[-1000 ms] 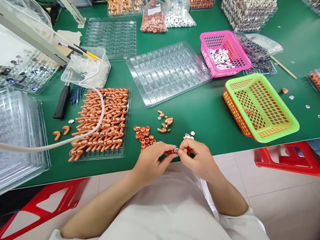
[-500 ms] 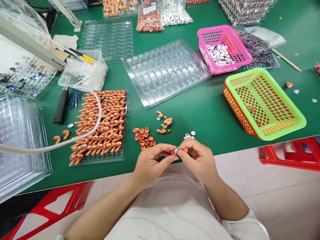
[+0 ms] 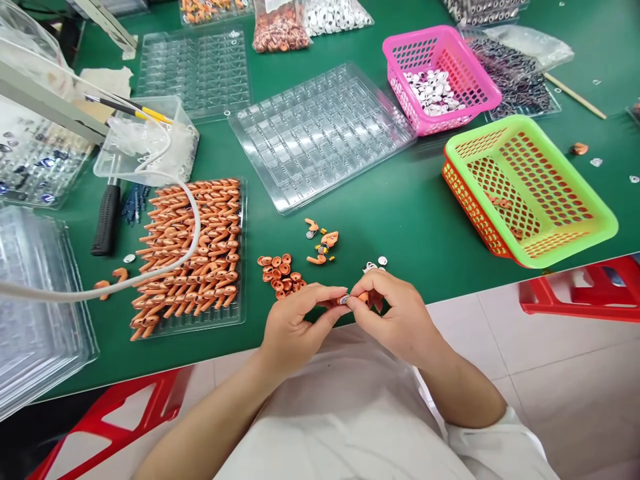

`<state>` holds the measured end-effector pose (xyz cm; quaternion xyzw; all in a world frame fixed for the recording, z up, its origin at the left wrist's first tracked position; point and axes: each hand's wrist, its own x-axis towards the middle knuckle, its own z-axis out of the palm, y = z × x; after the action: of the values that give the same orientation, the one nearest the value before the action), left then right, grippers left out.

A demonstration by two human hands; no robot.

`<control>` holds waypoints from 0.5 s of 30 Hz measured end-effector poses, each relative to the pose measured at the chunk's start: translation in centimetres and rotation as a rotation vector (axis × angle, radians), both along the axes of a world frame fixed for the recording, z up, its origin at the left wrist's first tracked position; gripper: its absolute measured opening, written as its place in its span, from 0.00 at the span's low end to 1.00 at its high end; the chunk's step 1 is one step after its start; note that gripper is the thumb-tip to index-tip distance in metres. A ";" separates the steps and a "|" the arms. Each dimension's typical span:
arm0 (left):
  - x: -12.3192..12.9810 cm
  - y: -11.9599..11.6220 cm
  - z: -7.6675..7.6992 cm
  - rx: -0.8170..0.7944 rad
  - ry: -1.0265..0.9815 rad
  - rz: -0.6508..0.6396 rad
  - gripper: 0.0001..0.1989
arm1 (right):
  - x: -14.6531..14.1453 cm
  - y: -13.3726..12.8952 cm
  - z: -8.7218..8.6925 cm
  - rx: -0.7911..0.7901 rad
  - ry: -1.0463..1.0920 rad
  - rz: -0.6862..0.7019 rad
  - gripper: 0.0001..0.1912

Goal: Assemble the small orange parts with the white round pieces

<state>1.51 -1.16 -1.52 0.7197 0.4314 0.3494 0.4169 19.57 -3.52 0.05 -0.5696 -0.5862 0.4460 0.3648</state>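
My left hand is closed in a pinch on a small orange earbud cap near the table's front edge. A white-grey round disc shows at the cap's opening. My right hand is closed too, its thumb and forefinger at the disc, while an orange earbud piece shows between its fingers. Fingers partly hide these parts. Just beyond my left hand lies a cluster of orange caps. Several white discs lie beyond my right hand. Farther off are loose orange earbud stems with small yellow bits.
On the left sits a clear tray packed with orange earbud shells, crossed by a white cable. An unfilled clear tray lies ahead. A pink basket and green basket stand right. A black-handled tool lies left.
The camera view has shifted slightly. Both hands stay together at the front edge, and the disc now sits flatter against the cap between my fingertips.
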 end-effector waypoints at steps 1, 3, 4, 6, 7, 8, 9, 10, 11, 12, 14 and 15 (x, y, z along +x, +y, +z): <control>0.0 0.0 0.0 0.028 0.017 -0.016 0.09 | 0.0 0.0 0.0 -0.003 -0.015 0.004 0.06; 0.0 0.1 0.0 0.069 0.045 -0.036 0.09 | 0.2 0.0 0.0 -0.013 -0.043 0.014 0.05; 0.0 0.1 0.0 0.082 0.059 -0.043 0.09 | 0.3 0.0 0.0 -0.019 -0.054 0.019 0.05; 0.1 0.1 0.0 0.094 0.088 -0.044 0.09 | 0.4 0.0 0.1 -0.031 -0.068 0.028 0.06; 0.1 0.0 0.0 0.096 0.103 -0.039 0.09 | 0.5 0.1 0.1 -0.036 -0.073 0.033 0.06; 0.1 0.0 0.1 0.097 0.120 -0.032 0.09 | 0.5 0.1 0.1 -0.043 -0.077 0.039 0.06; 0.1 -0.1 0.0 0.099 0.134 -0.026 0.09 | 0.5 0.1 0.1 -0.050 -0.080 0.045 0.06; 0.1 -0.1 0.0 0.103 0.143 -0.023 0.08 | 0.5 0.1 0.1 -0.059 -0.082 0.050 0.06; 0.1 -0.1 0.1 0.109 0.148 -0.025 0.08 | 0.5 0.1 0.1 -0.067 -0.082 0.056 0.06; 0.1 -0.1 0.1 0.119 0.152 -0.030 0.07 | 0.5 0.1 0.1 -0.074 -0.082 0.059 0.06; 0.2 -0.1 0.1 0.142 0.156 -0.037 0.07 | 0.4 0.2 0.1 -0.084 -0.077 0.062 0.06; 0.2 0.0 0.2 0.153 0.157 -0.038 0.06 | 0.4 0.2 0.1 -0.085 -0.075 0.062 0.07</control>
<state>1.75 -1.20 -1.36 0.7825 0.4212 0.3160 0.3323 19.98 -3.35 0.16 -0.5825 -0.5972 0.4599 0.3043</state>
